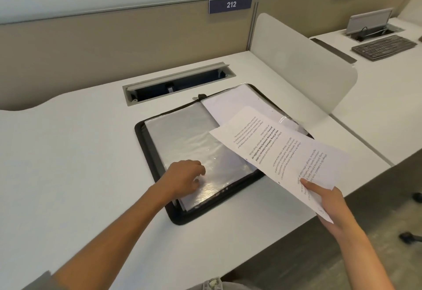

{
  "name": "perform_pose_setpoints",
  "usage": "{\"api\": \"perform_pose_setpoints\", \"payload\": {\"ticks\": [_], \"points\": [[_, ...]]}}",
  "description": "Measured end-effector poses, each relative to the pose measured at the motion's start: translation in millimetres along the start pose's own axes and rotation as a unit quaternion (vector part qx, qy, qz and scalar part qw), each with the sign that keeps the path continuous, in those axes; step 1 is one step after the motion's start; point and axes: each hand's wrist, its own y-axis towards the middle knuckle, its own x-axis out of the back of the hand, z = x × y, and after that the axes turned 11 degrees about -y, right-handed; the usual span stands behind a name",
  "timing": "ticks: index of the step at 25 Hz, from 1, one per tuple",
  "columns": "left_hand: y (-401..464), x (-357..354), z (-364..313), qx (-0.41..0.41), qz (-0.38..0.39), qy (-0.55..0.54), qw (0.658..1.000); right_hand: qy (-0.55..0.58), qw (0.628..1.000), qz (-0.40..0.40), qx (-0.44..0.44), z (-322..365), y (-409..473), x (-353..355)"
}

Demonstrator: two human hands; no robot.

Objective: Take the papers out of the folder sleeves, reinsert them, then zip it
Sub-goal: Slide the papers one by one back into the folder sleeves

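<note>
White desk [80,152] with an open black zip folder [159,175] lying near its front edge, right of centre. Clear plastic sleeves [182,134] fill the folder's left half; white sheets [230,104] lie on its right half. Printed papers [274,152] are held above the folder's right side, toward the desk's front edge. Right hand [328,203] pinches the papers' near corner, thumb on top. Left hand [182,178] rests on the top sleeve, fingers loosely curled. Placard reading 212 [230,4] on the rear partition.
</note>
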Motion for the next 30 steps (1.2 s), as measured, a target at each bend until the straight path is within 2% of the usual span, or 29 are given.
{"api": "perform_pose_setpoints", "payload": {"ticks": [3, 5, 11, 15, 20, 26, 30], "points": [[6.6, 3.1, -5.4, 0.018, 0.064, 0.08, 0.995, 0.004, 1.0, 0.004, 0.001, -4.1, -12.6, 5.0], [10.9, 3.0, -11.0, 0.016, 0.086, 0.094, 0.992, -0.017, 1.0, 0.006, -0.004, -8.5, -18.9, 11.0], [22.7, 13.8, -30.7, -0.003, 0.048, 0.16, 0.986, -0.036, 0.999, 0.03, -0.027, -24.1, -38.1, 35.8], [29.2, 21.1, -38.4, -0.007, 0.062, 0.206, 0.977, -0.075, 0.994, 0.068, -0.051, -34.5, -46.5, 53.8], [38.4, 19.8, -40.9, -0.019, 0.037, 0.253, 0.967, -0.103, 0.984, 0.125, -0.076, -41.8, -56.4, 71.7], [51.4, 19.4, -34.7, -0.022, 0.008, 0.142, 0.99, -0.104, 0.97, 0.181, -0.121, -44.3, -66.8, 76.1], [51.6, 18.8, -29.5, -0.035, 0.043, 0.008, 0.998, -0.102, 0.972, 0.176, -0.12, -45.6, -68.9, 73.5]]}}
